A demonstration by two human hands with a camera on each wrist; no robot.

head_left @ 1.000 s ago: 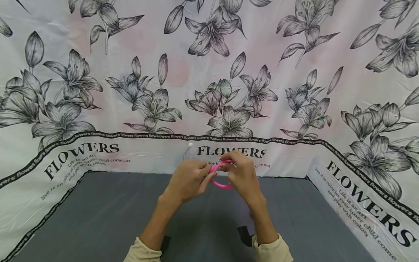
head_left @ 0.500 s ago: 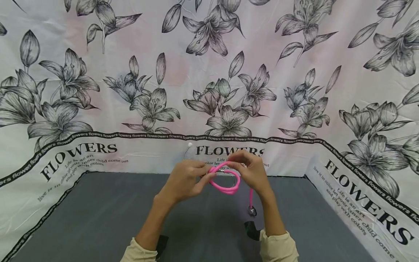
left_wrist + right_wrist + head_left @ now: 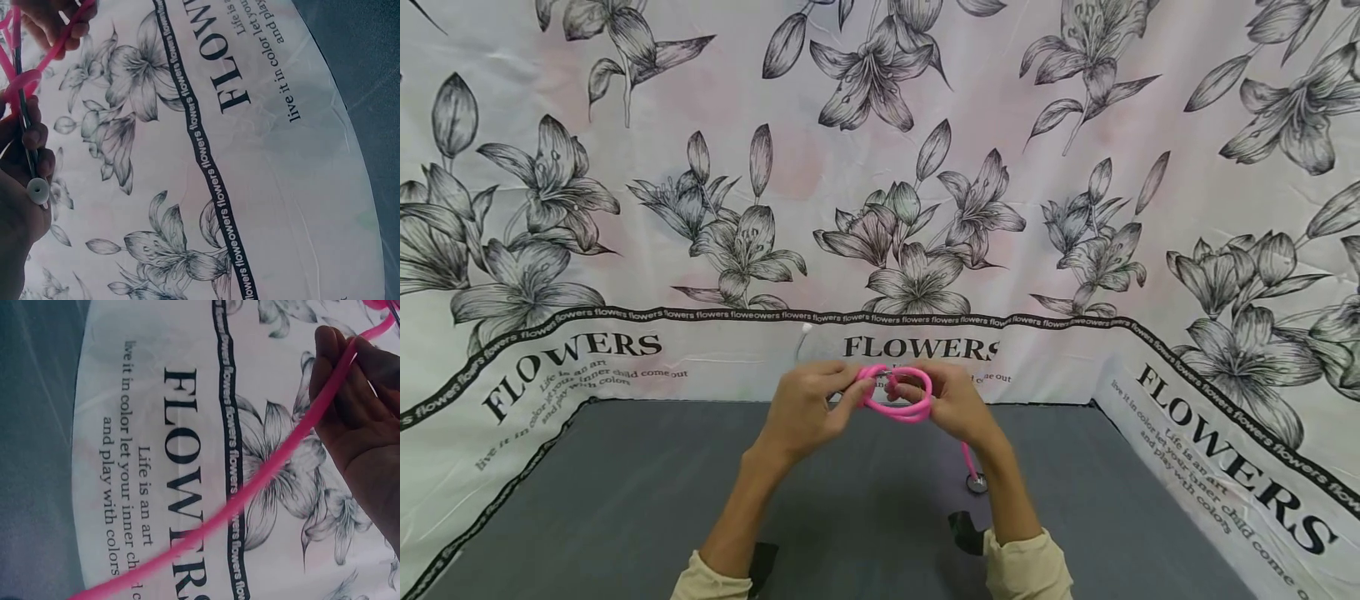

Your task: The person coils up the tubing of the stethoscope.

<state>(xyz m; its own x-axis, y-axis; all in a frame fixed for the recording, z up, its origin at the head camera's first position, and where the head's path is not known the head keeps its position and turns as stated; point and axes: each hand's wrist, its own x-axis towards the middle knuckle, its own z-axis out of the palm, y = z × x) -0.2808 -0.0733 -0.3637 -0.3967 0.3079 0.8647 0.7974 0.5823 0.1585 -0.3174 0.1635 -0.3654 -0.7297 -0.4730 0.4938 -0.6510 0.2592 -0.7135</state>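
A stethoscope with pink tubing [image 3: 902,415] is wound into a loop held between both hands above the table. My left hand [image 3: 801,412] pinches the loop's left side. In the left wrist view, metal ear tubes [image 3: 24,112] run along its fingers and end in a white ear tip [image 3: 37,190]. My right hand [image 3: 966,408] grips the tubing at the loop's right side, its fingertips partly behind the coil. From it a length of tubing [image 3: 269,469] hangs to the round metal chest piece [image 3: 976,483], which dangles beside the right forearm.
Beneath the hands lies a dark grey tabletop [image 3: 625,492]. A white floral sheet [image 3: 715,358] with printed words surrounds its back and sides. Black straps [image 3: 966,532] show near the cuffs of both cream sleeves [image 3: 1030,567].
The right hand first drew out to the right, baring the loop and hanging chest piece, then came back in toward the left hand. Both hands have shifted slightly left.
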